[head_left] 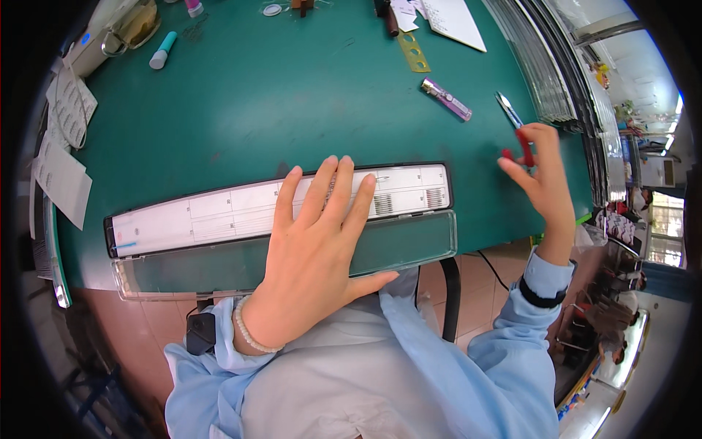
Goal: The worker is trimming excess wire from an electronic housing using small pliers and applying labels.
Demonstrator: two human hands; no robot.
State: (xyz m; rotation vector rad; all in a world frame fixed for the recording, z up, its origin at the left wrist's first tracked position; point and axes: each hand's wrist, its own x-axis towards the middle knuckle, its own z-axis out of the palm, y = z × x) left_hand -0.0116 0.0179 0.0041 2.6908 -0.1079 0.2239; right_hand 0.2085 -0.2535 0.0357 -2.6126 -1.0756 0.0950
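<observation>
A long narrow case (190,219) lies open along the near edge of the green table (292,95); its black half holds white printed strips, and its clear lid (417,241) hangs toward me. My left hand (314,249) rests flat on the case, fingers spread over the white strips and the lid. My right hand (541,175) is raised to the right of the case, fingers closed on small red-handled scissors (515,128) whose silver blades point away from me.
A purple pen-like tube (446,99) and a yellow-green stencil strip (413,51) lie beyond the case. A teal-capped marker (162,50) is far left, white paper sheets (453,22) at the back, label sheets (62,146) at the left edge. Stacked long clear cases (545,66) line the right side.
</observation>
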